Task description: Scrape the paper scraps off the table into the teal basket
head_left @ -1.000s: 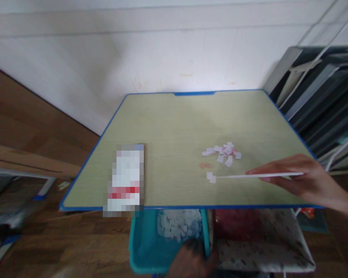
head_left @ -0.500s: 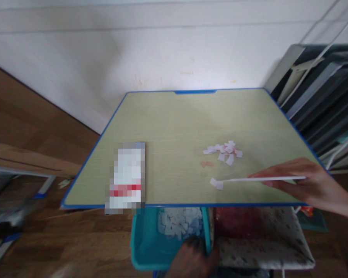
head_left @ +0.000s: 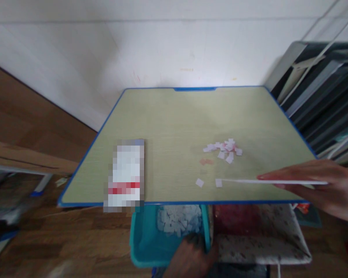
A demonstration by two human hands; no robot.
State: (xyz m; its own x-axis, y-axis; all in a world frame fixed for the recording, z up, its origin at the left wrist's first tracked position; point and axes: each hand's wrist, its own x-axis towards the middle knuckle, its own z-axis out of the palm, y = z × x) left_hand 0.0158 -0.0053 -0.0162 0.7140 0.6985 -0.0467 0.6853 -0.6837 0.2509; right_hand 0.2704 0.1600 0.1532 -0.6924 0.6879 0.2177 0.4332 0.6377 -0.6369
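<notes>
My right hand (head_left: 316, 185) is closed around white tweezers (head_left: 240, 181), which reach left over the table with a thin pointed end. That tip meets the edge of a small white paper square (head_left: 218, 183). Another loose square (head_left: 200, 182) lies a little to the left. Behind them is a small pile of white and pinkish paper squares (head_left: 228, 146). Below the table's front edge, my left hand (head_left: 193, 253) grips the right rim of a teal basin (head_left: 135, 239), its fingers partly in shadow. Many white paper squares (head_left: 179, 222) fill the basin's far end.
The pale table (head_left: 174, 116) has a blue border and meets a white wall. A blurred-out packet (head_left: 126, 173) lies at its left front. Dark folded boards (head_left: 327, 85) lean at the right. A padded, red-stained seat (head_left: 258, 231) stands beside the basin.
The two squares by the tweezer tip were touching; one now lies apart to the left. My right hand has moved slightly right. My left hand has stayed at the basin.
</notes>
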